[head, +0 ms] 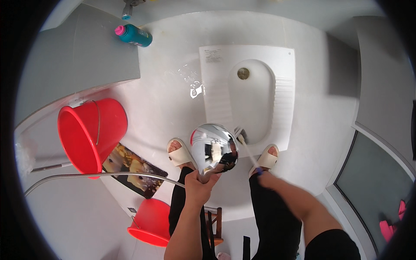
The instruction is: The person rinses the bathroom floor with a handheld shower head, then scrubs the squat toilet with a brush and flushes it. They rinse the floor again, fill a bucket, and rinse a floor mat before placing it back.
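My left hand [200, 187] grips the neck of a chrome shower head [214, 149], whose shiny back faces up; its metal hose [130, 174] curves off to the left. In my right hand [269, 180] is the handle of a toilet brush [249, 152], somewhat blurred. The dark and white bristles rest in the near end of a white squat toilet's [286, 117] bowl, low in its basin. A round drain hole [243, 73] with brownish contents lies at the bowl's far end. Whether water leaves the shower head cannot be told.
A teal bottle with a pink cap [136, 35] stands at the upper left, near a metal tap [127, 11]. Left are a large red bucket [112, 120], a patterned mat [136, 169] and another red bucket [151, 221]. Wooden stool [219, 224] behind my legs; wet patch [196, 90] beside the toilet.
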Demonstrator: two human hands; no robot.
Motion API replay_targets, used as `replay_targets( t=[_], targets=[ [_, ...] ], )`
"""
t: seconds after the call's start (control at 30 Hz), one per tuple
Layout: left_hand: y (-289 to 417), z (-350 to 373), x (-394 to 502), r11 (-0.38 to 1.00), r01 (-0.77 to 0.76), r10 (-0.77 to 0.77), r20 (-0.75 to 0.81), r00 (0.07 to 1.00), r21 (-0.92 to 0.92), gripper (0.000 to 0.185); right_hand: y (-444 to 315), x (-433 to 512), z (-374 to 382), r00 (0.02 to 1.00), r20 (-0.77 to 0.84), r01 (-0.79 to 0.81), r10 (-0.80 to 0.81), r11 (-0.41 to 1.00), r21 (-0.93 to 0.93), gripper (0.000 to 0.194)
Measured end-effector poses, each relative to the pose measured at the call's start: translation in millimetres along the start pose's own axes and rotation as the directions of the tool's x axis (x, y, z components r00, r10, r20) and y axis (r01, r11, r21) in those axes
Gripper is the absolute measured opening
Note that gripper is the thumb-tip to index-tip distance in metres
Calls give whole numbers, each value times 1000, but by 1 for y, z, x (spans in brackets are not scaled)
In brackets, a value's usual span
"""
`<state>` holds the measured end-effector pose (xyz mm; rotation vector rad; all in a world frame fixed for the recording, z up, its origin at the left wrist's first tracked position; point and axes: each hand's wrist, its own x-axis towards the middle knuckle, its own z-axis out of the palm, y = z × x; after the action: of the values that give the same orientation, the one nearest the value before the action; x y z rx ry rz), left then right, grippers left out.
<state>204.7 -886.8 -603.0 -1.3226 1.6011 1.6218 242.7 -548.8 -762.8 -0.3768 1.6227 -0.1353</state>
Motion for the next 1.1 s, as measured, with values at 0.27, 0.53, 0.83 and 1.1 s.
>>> replay_targets(
  t=[0.27, 0.53, 0.83, 1.1],
  targets=[
    [-3, 0, 1, 999, 16, -17, 20, 1000, 43, 24, 36, -13, -47, 888, -33, -445, 459, 875, 192, 23],
    [-1, -1, -2, 996, -44, 39, 68, 997, 72, 22, 29, -30, -58, 851, -185, -468, 492, 869, 161, 24],
    [-4, -9, -2, 999, -11, 11, -5, 1000, 53, 30, -58, -5, -41, 893, 244, -450, 378, 773, 447, 39],
    [1, -13, -6, 1000, 12, -13, 24, 1000, 20, 28, -24, -23, -42, 761, 385, -557, 522, 220, 801, 57]
  ],
)
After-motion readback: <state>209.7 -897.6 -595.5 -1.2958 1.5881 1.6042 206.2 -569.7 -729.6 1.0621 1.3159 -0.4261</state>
